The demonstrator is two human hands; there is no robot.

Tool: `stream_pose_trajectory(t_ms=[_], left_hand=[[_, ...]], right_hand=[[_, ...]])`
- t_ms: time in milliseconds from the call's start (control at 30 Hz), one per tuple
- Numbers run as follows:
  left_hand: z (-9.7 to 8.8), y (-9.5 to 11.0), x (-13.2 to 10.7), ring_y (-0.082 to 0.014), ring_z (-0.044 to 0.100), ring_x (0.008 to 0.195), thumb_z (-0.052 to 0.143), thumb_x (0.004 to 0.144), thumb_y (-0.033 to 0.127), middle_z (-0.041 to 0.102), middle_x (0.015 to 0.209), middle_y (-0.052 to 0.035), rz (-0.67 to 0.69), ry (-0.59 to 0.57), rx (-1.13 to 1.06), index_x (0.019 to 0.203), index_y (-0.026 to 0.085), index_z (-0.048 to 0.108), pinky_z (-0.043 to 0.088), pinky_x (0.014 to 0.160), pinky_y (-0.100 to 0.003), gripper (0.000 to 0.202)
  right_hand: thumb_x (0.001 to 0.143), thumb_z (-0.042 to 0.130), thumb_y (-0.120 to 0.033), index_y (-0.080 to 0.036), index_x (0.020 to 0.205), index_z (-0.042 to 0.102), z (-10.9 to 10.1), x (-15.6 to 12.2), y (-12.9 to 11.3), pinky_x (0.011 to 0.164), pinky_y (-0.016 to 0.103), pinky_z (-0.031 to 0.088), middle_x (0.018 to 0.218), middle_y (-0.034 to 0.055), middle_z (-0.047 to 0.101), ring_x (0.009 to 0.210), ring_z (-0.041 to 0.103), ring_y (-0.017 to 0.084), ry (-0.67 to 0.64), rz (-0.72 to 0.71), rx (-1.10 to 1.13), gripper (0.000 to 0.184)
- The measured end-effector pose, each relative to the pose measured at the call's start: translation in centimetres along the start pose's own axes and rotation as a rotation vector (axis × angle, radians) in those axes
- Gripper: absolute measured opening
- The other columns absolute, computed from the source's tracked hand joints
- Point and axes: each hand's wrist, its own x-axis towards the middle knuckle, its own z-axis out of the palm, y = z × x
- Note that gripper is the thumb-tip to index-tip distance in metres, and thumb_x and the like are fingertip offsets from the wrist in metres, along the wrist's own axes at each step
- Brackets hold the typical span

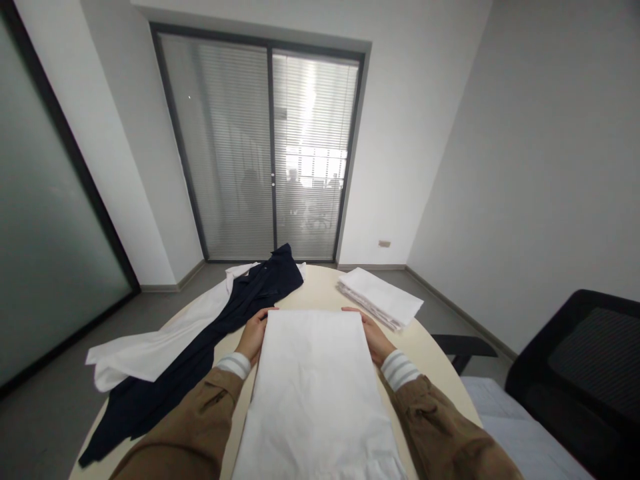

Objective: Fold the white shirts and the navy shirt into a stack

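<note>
- White cloth [315, 393] is in the middle, over the tabletop [320, 283], with its far end between two hands.
- Left hand [254, 333]: the fingers pinch the far left corner; some tips are hidden.
- Right hand [375, 337]: the fingers pinch the far right corner; some tips are hidden.
- Dark blue clothing [250, 303] and white clothing [165, 340] lie on the left.
- Folded white pile [383, 297] sits on the far right.

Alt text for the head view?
A person's left hand and right hand hold the far corners of a white cloth over a rounded cream table. A navy garment and white garment lie at left; a folded white stack sits past the right hand.
</note>
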Motion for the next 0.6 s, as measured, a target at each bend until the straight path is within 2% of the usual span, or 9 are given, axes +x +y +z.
stream_pose_trajectory(t_ms=[133,233,333,467,600], left_hand=[[0.0,-0.5,0.2,-0.0259,0.070,0.085,0.059,0.080,0.061,0.074,0.093,-0.0112,-0.021,-0.014,-0.052,0.108,0.013,0.069,0.054,0.075,-0.035,0.056],[0.1,-0.9,0.1,-0.0251,0.069,0.090,0.072,0.073,0.053,0.073,0.102,-0.0111,-0.002,-0.015,-0.022,0.115,0.015,0.065,0.053,0.077,-0.033,0.058],[0.3,-1.1,-0.1,-0.0239,0.069,0.086,0.077,0.069,0.048,0.073,0.101,-0.0105,-0.013,-0.038,-0.041,0.124,0.014,0.059,0.052,0.073,-0.031,0.067],[0.5,-1.1,-0.3,-0.0231,0.069,0.080,0.077,0.068,0.045,0.072,0.095,-0.0084,-0.039,-0.036,-0.087,0.129,0.015,0.054,0.053,0.069,-0.032,0.072],[0.8,-1.1,-0.2,-0.0248,0.069,0.083,0.073,0.071,0.048,0.072,0.094,-0.0102,-0.010,0.016,-0.064,0.120,0.013,0.060,0.054,0.072,-0.034,0.061]], right_hand=[[0.078,0.065,-0.050,-0.024,0.126,0.060,-0.2,0.1,0.0,0.077,0.042,0.055,0.094,0.0068,0.075,0.084,0.071,0.027,0.031,0.079,0.045,0.055],[0.083,0.052,-0.062,-0.020,0.124,0.062,-0.1,0.0,-0.4,0.080,0.044,0.055,0.094,0.0094,0.075,0.086,0.071,0.029,0.001,0.142,0.081,0.059],[0.085,0.047,-0.066,-0.022,0.117,0.065,0.1,-0.2,-0.6,0.081,0.043,0.055,0.096,0.0097,0.075,0.089,0.071,0.029,-0.002,0.117,0.082,0.058],[0.081,0.063,-0.051,-0.023,0.114,0.065,0.2,-0.1,-0.1,0.080,0.042,0.055,0.096,0.0080,0.075,0.088,0.071,0.028,0.018,0.110,0.106,0.044],[0.076,0.069,-0.038,-0.023,0.120,0.060,0.1,0.1,0.5,0.077,0.042,0.056,0.092,0.0047,0.075,0.084,0.071,0.027,0.057,0.066,0.078,0.048]])
